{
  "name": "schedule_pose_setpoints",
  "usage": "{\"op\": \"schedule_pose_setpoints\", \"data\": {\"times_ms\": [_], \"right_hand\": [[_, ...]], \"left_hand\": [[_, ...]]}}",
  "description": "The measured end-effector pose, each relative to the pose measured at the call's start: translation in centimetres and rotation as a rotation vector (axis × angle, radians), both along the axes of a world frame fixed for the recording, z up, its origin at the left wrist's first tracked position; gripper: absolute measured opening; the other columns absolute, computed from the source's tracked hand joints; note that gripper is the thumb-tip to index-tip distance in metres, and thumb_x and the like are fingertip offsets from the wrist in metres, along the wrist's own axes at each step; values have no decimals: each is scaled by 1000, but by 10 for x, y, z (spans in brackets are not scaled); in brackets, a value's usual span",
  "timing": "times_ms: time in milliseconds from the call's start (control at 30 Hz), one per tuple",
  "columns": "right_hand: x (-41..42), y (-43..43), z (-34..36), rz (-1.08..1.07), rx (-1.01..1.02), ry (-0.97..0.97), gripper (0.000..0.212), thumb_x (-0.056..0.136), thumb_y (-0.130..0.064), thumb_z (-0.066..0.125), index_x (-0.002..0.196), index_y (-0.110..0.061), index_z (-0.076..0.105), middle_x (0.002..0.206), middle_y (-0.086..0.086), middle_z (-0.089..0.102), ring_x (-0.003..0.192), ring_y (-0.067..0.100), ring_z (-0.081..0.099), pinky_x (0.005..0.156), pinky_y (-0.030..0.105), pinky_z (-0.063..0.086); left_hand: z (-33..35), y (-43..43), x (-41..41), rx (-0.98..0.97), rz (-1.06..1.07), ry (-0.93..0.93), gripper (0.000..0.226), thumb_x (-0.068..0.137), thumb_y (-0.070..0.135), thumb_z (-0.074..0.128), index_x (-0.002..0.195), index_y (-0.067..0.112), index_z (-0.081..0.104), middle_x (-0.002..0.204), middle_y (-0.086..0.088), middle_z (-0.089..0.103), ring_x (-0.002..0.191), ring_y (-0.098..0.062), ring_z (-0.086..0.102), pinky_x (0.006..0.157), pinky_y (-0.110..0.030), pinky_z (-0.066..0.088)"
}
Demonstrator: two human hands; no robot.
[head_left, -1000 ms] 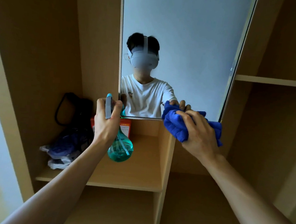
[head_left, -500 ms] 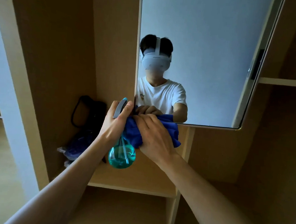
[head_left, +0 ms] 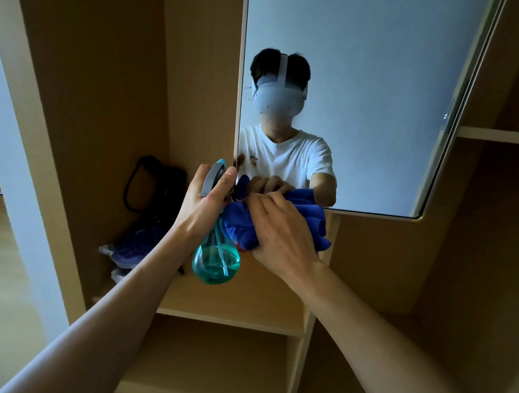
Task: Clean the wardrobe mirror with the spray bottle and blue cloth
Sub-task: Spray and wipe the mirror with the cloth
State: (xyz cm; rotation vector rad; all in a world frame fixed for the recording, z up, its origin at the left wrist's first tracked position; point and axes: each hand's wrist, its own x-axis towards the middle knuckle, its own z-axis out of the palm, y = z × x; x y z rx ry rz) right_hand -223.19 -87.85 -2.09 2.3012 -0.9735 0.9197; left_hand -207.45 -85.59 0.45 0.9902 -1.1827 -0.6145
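The wardrobe mirror [head_left: 367, 81] fills the upper middle of the view and reflects a person in a white T-shirt wearing a headset. My left hand [head_left: 203, 206] grips the neck and trigger of a teal spray bottle [head_left: 216, 262], which hangs below the mirror's lower left corner. My right hand [head_left: 280, 228] holds a bunched blue cloth [head_left: 314, 214] and presses it against the mirror's bottom edge at the left corner, right beside the bottle. The bottle's nozzle is partly hidden by my fingers.
A wooden shelf [head_left: 231, 320] lies below the mirror. On its left stand a black bag [head_left: 157, 186] and bagged dark items [head_left: 129, 245]. Another shelf [head_left: 502, 135] sits at the right. A white door frame [head_left: 16, 148] runs down the left side.
My right hand has carried the cloth leftwards along the mirror's bottom edge, from its right part to the lower left corner, up against the bottle. My left hand has kept hold of the bottle.
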Motion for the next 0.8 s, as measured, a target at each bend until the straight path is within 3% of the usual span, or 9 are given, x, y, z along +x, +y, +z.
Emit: {"op": "schedule_pose_setpoints", "data": {"times_ms": [133,267,400,500,633,800], "right_hand": [[-29,-1,-2,-16,8,-16,38,76,-14,62,114,-10,58,113,5,64,108,25,56,94,37,48],[-68,-5,-4,-45,6,-30,42,79,-21,44,117,-11,59,118,3,63,113,21,56,101,32,44],[-110,-7,-7,-112,-10,-50,39,80,-20,60,118,-10,59,118,3,64,113,21,56,104,31,42],[-136,-3,-7,-160,2,-57,42,80,-23,55,120,-10,58,120,3,64,116,22,56,105,31,41],[-171,0,-6,-225,13,-80,44,74,-9,67,117,-9,59,118,5,65,115,23,58,104,33,43],[-209,3,-7,-312,3,-103,40,78,-7,71,115,-9,58,116,6,66,112,24,61,97,35,49]], "left_hand": [[-7,-1,-9,-5,61,-5,47,87,61,64,105,18,59,91,-2,64,86,-18,66,84,-47,56],[-10,-4,-17,-4,129,-59,40,90,62,60,109,27,58,98,-2,65,93,-21,66,91,-53,55],[-11,-6,-23,-24,192,-73,39,98,50,60,111,14,54,91,4,59,87,-18,60,88,-53,53],[-13,-8,-26,-30,232,-92,37,99,48,60,112,14,54,91,6,58,89,-18,61,89,-52,53],[-16,-6,-28,-18,254,-115,40,95,53,59,110,17,53,94,5,60,98,-26,64,92,-55,53],[-17,-3,-33,-7,265,-130,44,93,58,57,109,18,52,94,3,60,99,-30,64,93,-59,52]]}}
